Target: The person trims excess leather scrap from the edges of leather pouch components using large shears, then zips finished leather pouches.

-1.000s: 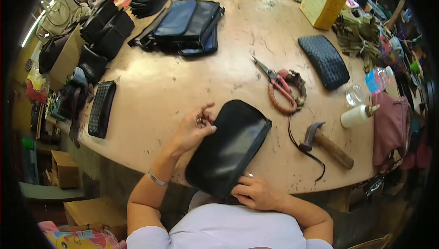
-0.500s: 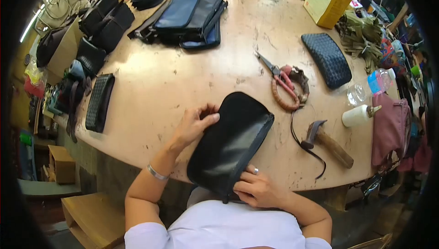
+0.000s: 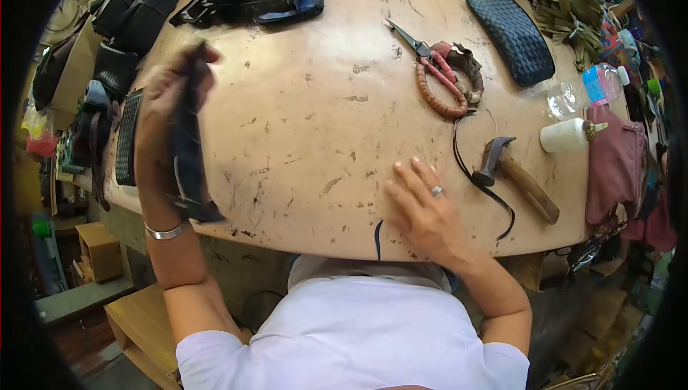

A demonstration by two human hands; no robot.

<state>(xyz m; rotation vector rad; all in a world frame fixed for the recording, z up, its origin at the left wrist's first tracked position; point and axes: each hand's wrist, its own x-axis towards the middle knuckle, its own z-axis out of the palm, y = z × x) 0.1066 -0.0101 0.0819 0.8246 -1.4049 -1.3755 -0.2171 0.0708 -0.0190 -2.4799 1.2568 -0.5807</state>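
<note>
Left hand (image 3: 161,114) clamps the black pouch (image 3: 188,146) edge-on, well left of the hammer (image 3: 519,179), right hand (image 3: 423,211) lying spread flat near it on the bench (image 3: 308,125); held one-handed, the pouch might slip floorward.

1. A scuffed, stained wooden table (image 3: 301,139) with a curved edge filled the view.
2. A cardboard box (image 3: 99,250) sat low at left, under its rim.
3. A pale wooden bench (image 3: 140,322) stood just beside that.
</note>
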